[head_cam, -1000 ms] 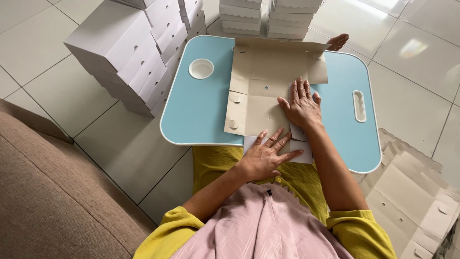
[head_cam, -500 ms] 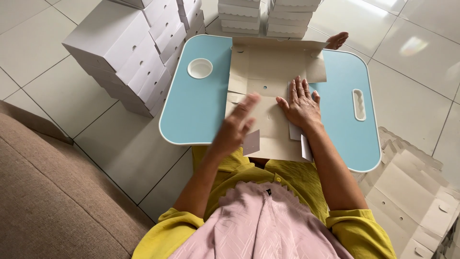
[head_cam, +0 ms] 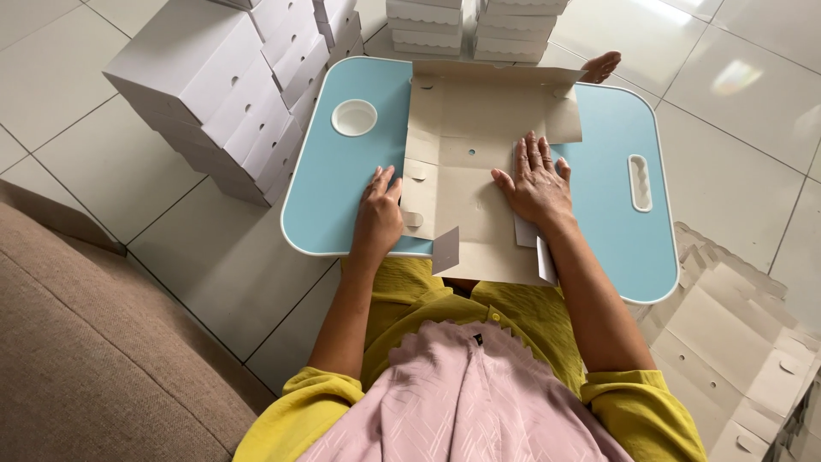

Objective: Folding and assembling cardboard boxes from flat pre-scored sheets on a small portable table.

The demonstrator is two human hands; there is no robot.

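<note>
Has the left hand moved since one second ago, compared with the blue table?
Yes. The left hand went from the near edge of the flat cardboard sheet, by the lap, forward and to the left. Now it lies at the sheet's left edge on the blue table.

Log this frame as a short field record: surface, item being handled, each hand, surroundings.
surface: light blue lap table with a round white cup recess
item: flat unfolded cardboard box blank, lying on the table
left hand: flat at the blank's left edge, no grip
right hand: palm down, pressing on the blank
surroundings: stacks of assembled white boxes on the tiled floor; more flat blanks at right
</note>
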